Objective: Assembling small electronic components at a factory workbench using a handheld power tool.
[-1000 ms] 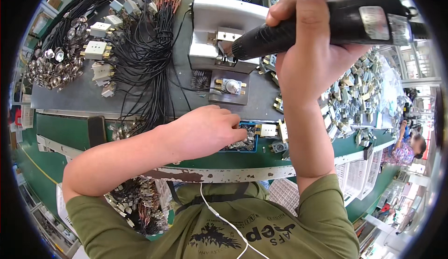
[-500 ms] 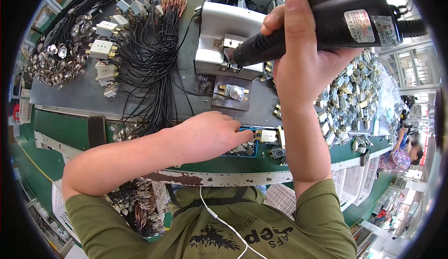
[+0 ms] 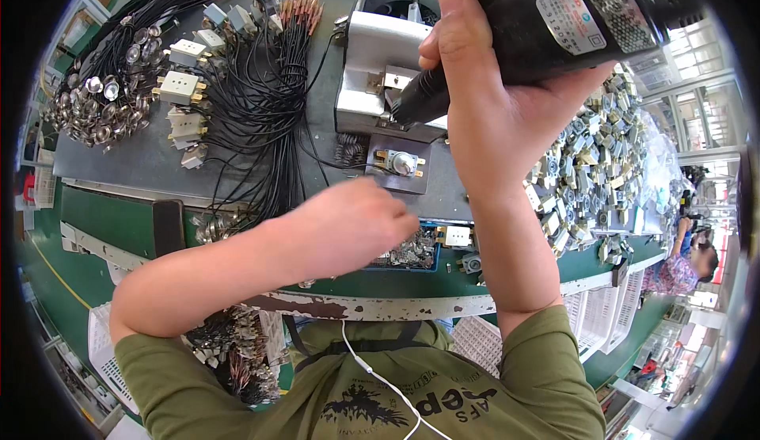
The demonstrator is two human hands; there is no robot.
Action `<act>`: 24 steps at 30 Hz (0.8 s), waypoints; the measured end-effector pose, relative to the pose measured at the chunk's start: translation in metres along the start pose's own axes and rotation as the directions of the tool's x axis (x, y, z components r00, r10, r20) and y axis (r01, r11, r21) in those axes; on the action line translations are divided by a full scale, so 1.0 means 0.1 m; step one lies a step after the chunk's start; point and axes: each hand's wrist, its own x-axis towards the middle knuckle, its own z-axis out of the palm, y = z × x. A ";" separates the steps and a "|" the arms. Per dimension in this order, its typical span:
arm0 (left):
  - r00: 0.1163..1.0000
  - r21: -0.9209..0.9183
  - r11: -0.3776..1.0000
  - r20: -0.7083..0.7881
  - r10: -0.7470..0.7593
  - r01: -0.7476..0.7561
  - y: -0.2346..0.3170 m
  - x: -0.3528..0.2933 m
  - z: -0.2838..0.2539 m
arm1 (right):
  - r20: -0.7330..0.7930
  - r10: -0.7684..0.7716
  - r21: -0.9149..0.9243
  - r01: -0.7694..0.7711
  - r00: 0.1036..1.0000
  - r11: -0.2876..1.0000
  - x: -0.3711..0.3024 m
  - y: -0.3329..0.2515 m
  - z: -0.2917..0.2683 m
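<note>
Right hand (image 3: 507, 115) clamped the black power screwdriver (image 3: 546, 28) over the fixture (image 3: 380, 68), left hand (image 3: 352, 226) curled near the cramped tabletop (image 3: 119, 218) edge.

Head-worn fisheye, close above workbench (image 3: 142, 155)
</note>
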 end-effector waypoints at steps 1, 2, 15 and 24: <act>0.992 0.073 0.997 -0.125 -0.026 0.035 -0.05 -0.01 -0.06 | 0.002 -0.006 0.015 0.006 1.000 1.000 -0.01 0.02 -0.01; 0.968 0.139 0.987 -0.249 -0.043 0.079 -0.09 -0.03 -0.14 | 0.002 -0.010 0.030 0.010 1.000 1.000 -0.02 0.03 -0.03; 0.888 0.177 0.966 -0.451 -0.091 0.189 -0.46 0.08 0.03 | -0.030 -0.080 0.212 0.084 0.996 0.974 -0.15 0.12 -0.52; 0.878 0.063 0.964 -0.430 -0.209 0.260 -0.49 0.01 0.09 | -0.048 -0.204 0.354 0.207 0.978 0.912 -0.10 0.36 -0.27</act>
